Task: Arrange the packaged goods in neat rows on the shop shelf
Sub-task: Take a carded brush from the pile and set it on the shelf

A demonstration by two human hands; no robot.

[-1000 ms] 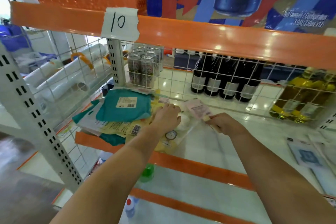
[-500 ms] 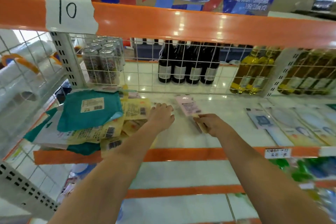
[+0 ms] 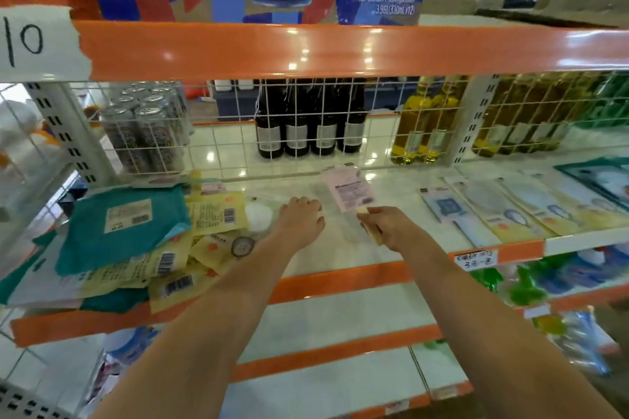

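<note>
A messy pile of flat packets (image 3: pixel 163 241), teal and pale yellow with barcodes, lies on the left of the white shelf (image 3: pixel 340 248). My right hand (image 3: pixel 391 228) grips a clear packet with a pink label card (image 3: pixel 347 192) by its near end, just above the shelf's middle. My left hand (image 3: pixel 299 219) rests with curled fingers on the clear packet's left edge, beside a packet with a white round pad (image 3: pixel 258 216). A neat row of flat packets (image 3: pixel 510 211) lies at the right.
A white wire grid (image 3: pixel 306 133) backs the shelf; behind it stand drink cans (image 3: pixel 143 133), dark bottles (image 3: pixel 306 133) and yellow oil bottles (image 3: pixel 425 133). An orange beam (image 3: pixel 340 48) with a paper "10" label (image 3: pixel 34 41) runs overhead. Lower shelves hold green and blue goods (image 3: pixel 544 282).
The view has swung right, bringing the row of packets at the right into sight. Both hands with the pink-label packet have shifted right, away from the pile.
</note>
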